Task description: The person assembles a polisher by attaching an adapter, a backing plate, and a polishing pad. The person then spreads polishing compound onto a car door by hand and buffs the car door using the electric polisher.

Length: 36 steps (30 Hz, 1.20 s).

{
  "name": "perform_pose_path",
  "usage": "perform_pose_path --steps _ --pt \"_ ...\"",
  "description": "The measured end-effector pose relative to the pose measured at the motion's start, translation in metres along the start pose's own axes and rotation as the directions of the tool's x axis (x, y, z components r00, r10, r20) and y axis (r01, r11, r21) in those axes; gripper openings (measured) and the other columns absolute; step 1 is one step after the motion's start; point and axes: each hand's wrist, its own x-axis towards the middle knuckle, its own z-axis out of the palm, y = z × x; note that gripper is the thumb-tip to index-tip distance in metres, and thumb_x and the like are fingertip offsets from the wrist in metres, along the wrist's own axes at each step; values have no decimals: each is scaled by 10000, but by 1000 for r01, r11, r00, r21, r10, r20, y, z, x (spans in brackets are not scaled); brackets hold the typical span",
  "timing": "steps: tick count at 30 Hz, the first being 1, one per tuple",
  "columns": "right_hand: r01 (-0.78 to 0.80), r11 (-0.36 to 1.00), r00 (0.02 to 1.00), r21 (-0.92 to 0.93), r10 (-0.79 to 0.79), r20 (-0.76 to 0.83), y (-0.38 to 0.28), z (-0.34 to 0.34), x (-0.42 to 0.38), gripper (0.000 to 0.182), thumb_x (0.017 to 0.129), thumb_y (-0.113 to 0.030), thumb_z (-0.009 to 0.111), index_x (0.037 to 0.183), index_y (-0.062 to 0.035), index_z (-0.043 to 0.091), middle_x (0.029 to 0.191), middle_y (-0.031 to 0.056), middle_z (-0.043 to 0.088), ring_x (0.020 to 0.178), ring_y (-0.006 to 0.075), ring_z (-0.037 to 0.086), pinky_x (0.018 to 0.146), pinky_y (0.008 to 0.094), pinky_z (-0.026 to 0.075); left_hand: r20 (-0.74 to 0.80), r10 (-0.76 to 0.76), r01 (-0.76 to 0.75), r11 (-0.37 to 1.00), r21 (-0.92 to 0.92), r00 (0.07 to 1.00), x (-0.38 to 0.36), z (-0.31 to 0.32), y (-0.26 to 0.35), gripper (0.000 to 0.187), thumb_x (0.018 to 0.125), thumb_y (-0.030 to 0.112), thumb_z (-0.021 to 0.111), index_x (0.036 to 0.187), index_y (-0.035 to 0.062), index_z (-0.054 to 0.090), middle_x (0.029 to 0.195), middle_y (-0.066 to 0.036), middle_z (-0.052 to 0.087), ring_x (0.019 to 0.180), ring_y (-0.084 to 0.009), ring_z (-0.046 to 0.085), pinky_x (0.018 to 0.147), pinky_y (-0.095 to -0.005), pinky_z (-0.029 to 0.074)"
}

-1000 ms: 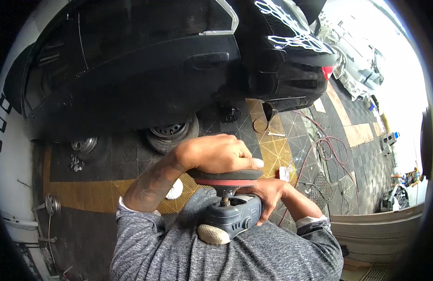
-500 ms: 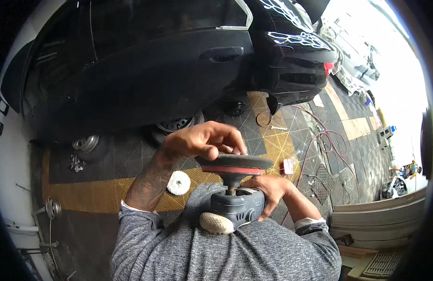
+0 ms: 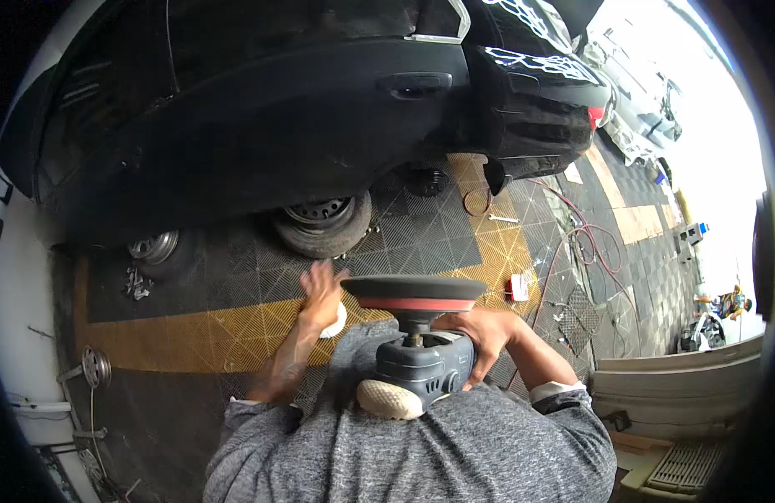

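Note:
A polisher (image 3: 421,369) with a dark body and a pale textured end rests against the grey shirt, its round black and red pad (image 3: 414,292) facing up and away. My right hand (image 3: 485,339) is wrapped round the tool's body on the right side. Just left of the pad, my left hand (image 3: 322,295) is raised with its fingers apart and somewhat blurred, holding nothing. Behind that hand a white round pad (image 3: 335,323) lies partly hidden.
A black car (image 3: 261,126) spans the top, with a wheel (image 3: 324,226) beneath it. On the tiled floor are a red hose (image 3: 584,243), a wrench (image 3: 504,219) and a red-white box (image 3: 517,287). A loose rim (image 3: 95,367) stands at left.
My left hand has come off the top of the polisher's pad and moved left and down, opening its fingers. The white round pad is now more covered. My right hand keeps its hold.

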Motion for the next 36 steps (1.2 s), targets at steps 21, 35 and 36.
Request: perform_pose_path --steps 21,35,36 --pt "138 990 972 8 -137 190 26 -27 61 783 636 -322 910 1214 100 590 1107 162 691 998 229 649 873 358 528 228 196 136 395 -909 954 -134 34 -54 633 987 276 609 1488 -28 369 1507 -165 408 1356 -245 417 1129 -395 335" --pt "86 990 962 114 -112 250 58 -67 48 1019 570 -418 948 1308 122 498 1170 194 667 1072 260 627 948 370 493 -539 -18 -521 -285 -804 842 -38 -261 24 684 913 499 666 1304 -57 596 1241 -293 643 1167 -341 643 1045 -449 490" --pt "91 989 976 113 -111 185 59 -71 39 987 586 -390 951 1301 119 499 1183 196 668 1075 253 634 937 358 504 -509 -21 -499 -237 -833 860 -32 -274 29 649 925 484 666 1262 -69 625 1158 -250 692 1056 -270 684 947 -367 541"
